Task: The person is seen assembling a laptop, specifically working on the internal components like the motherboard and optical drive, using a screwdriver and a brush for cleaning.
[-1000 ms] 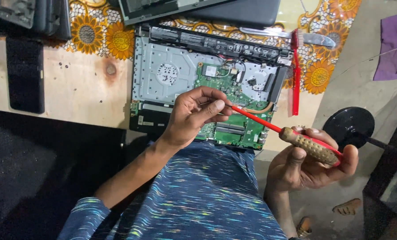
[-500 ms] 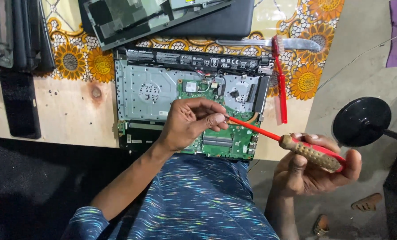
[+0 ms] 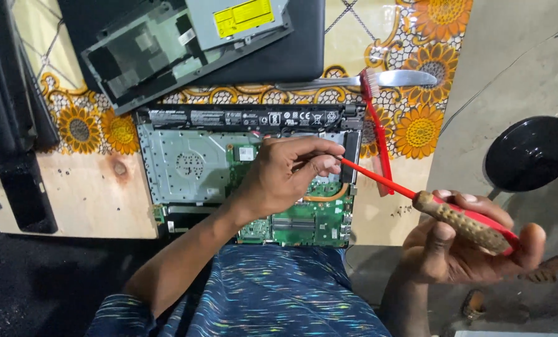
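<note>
Red screwdriver (image 3: 410,193) in both hands (image 3: 285,175)

The opened grey laptop base with its green circuit board (image 3: 304,221) fills the middle of the wooden surface (image 3: 85,200). Over the board, the left hand (image 3: 285,175) and the red shaft of the brown-handled screwdriver (image 3: 460,221), gripped by the right hand (image 3: 460,249), bar the right half. Bare wood to the left gives free passage up to the black slab-shaped part (image 3: 19,190) near the edge. Behind, the detached black cover panel (image 3: 185,50) blocks the way. To the right, the red brush (image 3: 379,134) and the metal knife (image 3: 379,80) lie just beside the base; beyond them stands a round black disc (image 3: 528,153).
</note>
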